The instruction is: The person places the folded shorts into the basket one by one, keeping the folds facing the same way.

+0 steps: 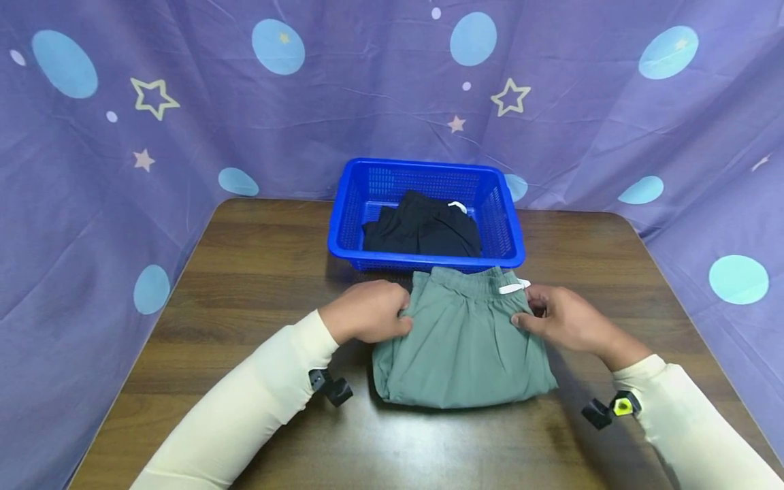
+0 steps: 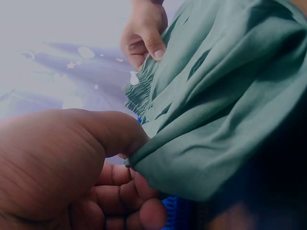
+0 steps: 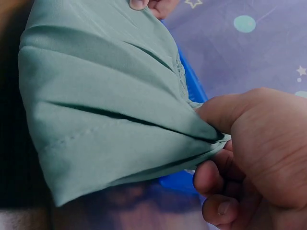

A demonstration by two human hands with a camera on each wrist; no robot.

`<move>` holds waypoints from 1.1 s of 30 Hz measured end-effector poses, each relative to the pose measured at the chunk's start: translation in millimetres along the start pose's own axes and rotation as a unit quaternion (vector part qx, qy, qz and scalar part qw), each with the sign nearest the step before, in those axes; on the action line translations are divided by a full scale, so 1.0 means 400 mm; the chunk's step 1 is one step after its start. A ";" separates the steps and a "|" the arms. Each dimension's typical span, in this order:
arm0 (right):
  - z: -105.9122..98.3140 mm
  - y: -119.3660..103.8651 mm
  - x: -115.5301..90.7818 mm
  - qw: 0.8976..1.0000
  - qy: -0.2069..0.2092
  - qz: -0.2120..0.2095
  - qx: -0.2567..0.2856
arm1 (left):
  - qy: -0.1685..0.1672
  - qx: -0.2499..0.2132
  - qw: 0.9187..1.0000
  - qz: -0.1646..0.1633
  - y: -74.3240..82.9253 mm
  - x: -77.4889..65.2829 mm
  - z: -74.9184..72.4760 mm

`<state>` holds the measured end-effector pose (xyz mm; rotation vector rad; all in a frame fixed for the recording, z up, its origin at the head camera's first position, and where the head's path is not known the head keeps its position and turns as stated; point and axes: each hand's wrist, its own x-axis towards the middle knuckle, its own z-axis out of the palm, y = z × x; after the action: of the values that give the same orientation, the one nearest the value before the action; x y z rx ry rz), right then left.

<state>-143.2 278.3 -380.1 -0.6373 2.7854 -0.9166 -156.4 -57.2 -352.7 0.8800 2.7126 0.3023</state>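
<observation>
Folded green shorts (image 1: pixel 465 340) with an elastic waistband and a white drawstring are held up by both hands in front of the blue basket. My left hand (image 1: pixel 373 309) pinches their left side between thumb and fingers, as the left wrist view also shows at the gathered cloth (image 2: pixel 192 158). On the other side my right hand (image 1: pixel 566 320) pinches the edge just below the drawstring, its thumb on the front of the cloth. In the right wrist view the fabric (image 3: pixel 105 110) bunches to a point between thumb and fingers.
Behind the shorts stands a blue plastic basket (image 1: pixel 429 258) holding dark folded shorts (image 1: pixel 422 228) with a white drawstring. The wooden table (image 1: pixel 263 258) backs onto a purple curtain (image 1: pixel 380 102) with stars and dots. Each wrist wears a small black camera mount.
</observation>
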 end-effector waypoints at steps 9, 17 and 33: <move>-0.022 -0.032 0.010 1.000 -0.013 -0.006 -0.007 | -0.001 -0.008 1.000 0.012 -0.003 -0.019 -0.036; -0.038 -0.052 0.007 1.000 -0.003 -0.015 0.008 | 0.019 -0.017 0.999 0.031 -0.002 -0.042 -0.068; -0.061 -0.077 0.019 0.999 0.028 0.000 0.026 | 0.055 -0.038 0.997 0.034 -0.009 -0.062 -0.115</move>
<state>-145.5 265.6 -342.2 -0.6127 2.8000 -1.0206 -153.7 -80.4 -305.6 0.9617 2.7541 0.4781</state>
